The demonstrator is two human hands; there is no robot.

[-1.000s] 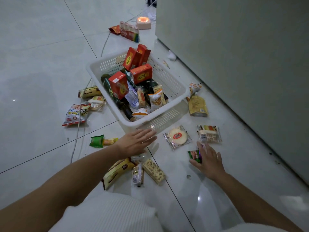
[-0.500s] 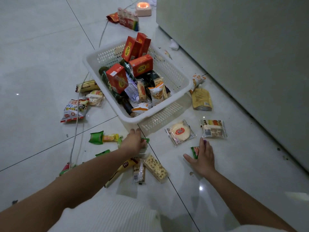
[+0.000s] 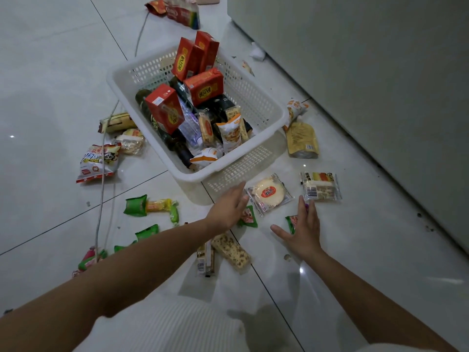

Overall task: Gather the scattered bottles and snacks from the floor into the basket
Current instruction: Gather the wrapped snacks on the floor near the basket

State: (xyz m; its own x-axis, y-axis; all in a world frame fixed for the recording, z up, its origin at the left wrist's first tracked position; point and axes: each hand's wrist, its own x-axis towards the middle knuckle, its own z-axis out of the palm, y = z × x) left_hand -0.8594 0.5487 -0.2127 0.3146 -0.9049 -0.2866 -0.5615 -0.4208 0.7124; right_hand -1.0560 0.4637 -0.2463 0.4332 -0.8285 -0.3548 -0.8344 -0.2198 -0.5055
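The white basket [image 3: 279,115] stands on the tiled floor and holds red cartons [image 3: 162,110], dark bottles [image 3: 177,146] and several snack packets. My left hand [image 3: 229,207] hovers just in front of the basket, fingers stretched toward a round cake packet [image 3: 269,194]. A small green-red packet [image 3: 248,216] lies at its fingertips. My right hand [image 3: 303,229] lies flat with fingers apart, partly covering a small green packet [image 3: 291,222]. Its fingertips almost touch a sandwich packet [image 3: 320,186]. Neither hand grips anything.
A nut bar [image 3: 232,250] and a clear-wrapped bar [image 3: 205,257] lie near my knees. Green-yellow packets [image 3: 149,205], a chips bag [image 3: 99,162] and a grey cable [image 3: 101,199] are to the left. A yellow pouch [image 3: 302,139] lies by the grey cabinet [image 3: 368,97] on the right.
My left hand has slid to the right, from the packets in front of the basket to the round cake packet. My right hand stays over the small green packet, with its fingers reaching further forward.
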